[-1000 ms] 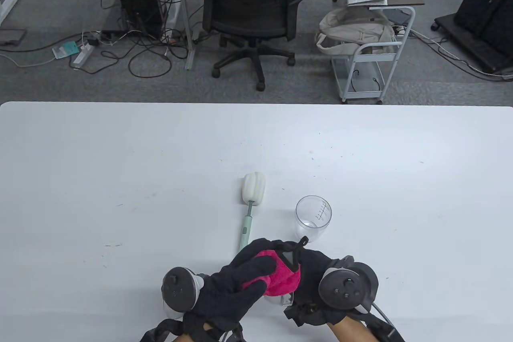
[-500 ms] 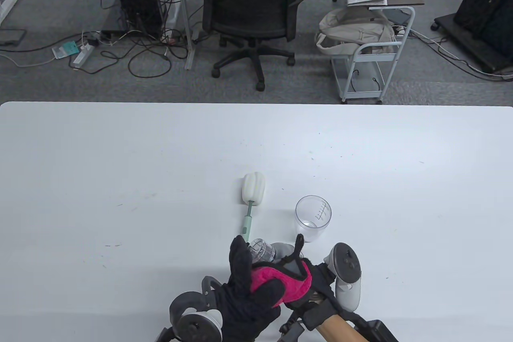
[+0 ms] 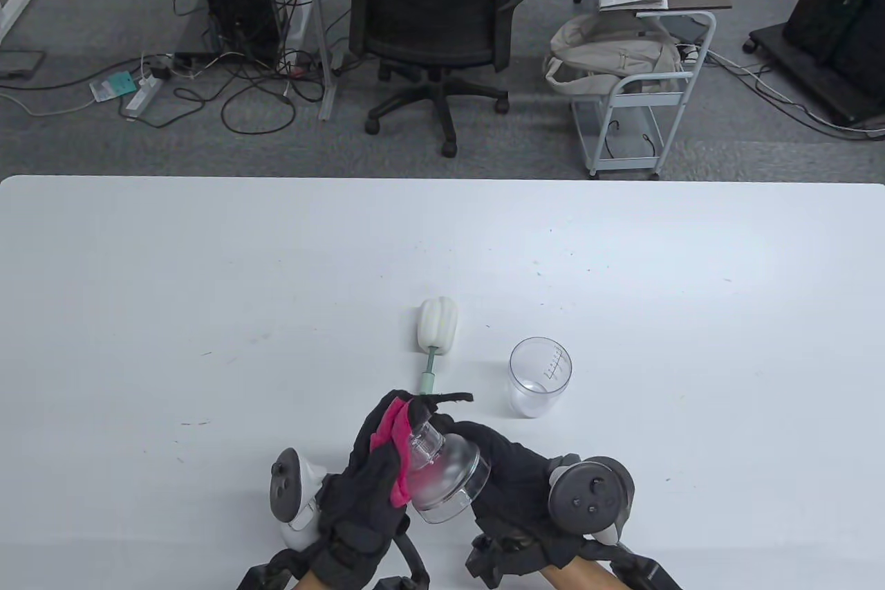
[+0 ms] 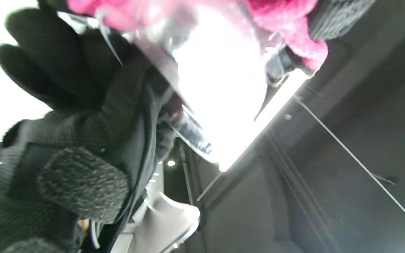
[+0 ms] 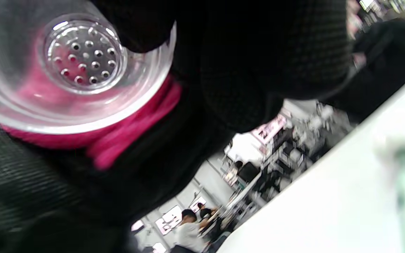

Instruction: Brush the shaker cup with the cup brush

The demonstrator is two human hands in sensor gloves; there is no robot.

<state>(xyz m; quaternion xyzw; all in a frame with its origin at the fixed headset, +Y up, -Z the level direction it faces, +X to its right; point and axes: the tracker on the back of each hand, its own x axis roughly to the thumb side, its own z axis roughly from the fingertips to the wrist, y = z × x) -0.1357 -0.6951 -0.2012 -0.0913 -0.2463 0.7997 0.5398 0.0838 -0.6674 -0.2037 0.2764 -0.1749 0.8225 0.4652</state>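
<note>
Both hands work near the table's front edge. My right hand (image 3: 511,472) holds the clear shaker lid (image 3: 442,472), a dome with a strainer spout; its holes show in the right wrist view (image 5: 83,52). My left hand (image 3: 377,472) grips a pink cloth (image 3: 394,452) and presses it against the lid's left side. The clear shaker cup (image 3: 540,376) stands upright just beyond my right hand, apart from it. The cup brush (image 3: 434,348), white sponge head and green handle, lies on the table left of the cup; its handle end is hidden behind my left hand's fingers.
The white table (image 3: 207,306) stretches far left, right and back. Beyond its far edge stand an office chair (image 3: 435,16) and a small cart (image 3: 636,85) on the floor.
The cloth moved from the top of the lid to its left side. My hands turned the lid, so its dome and spout now show. The cup and brush have not moved.
</note>
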